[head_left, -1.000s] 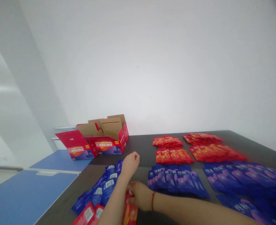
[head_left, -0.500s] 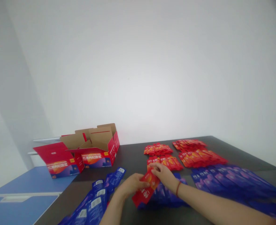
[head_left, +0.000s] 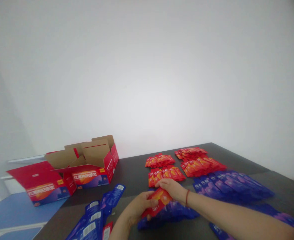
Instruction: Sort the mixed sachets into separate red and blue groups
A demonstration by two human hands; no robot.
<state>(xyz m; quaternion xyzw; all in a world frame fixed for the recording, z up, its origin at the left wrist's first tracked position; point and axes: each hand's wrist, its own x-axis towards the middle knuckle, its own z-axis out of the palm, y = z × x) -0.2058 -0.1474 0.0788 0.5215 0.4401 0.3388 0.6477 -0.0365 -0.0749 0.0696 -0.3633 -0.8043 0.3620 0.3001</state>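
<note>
Both hands grip red pouches (head_left: pixel 159 202) with an orange print, tilted over a pile of blue pouches (head_left: pixel 172 213). My left hand (head_left: pixel 141 206) is closed on their lower left side, its thumb on the front face. My right hand (head_left: pixel 170 190), with a red cord on the wrist, is closed round their upper right end. How many pouches are held I cannot tell. Just behind the hands lies a row of red pouches (head_left: pixel 176 173). Blue pouches with white labels (head_left: pixel 95 218) and part of a red pouch (head_left: pixel 107 230) lie left of my left forearm.
Open cartons (head_left: pixel 90 178) stand at the table's left, one with its red flap (head_left: pixel 32 174) folded out. More red pouches (head_left: pixel 202 166) and blue pouches (head_left: pixel 230 185) lie in overlapping rows on the dark table (head_left: pixel 134 163). A blue-topped cabinet (head_left: pixel 9 211) adjoins at left.
The view has turned slightly to the right, so everything sits further left. Both hands still hold the red pouches, now lower and flatter, and my right hand covers more of the upper end.
</note>
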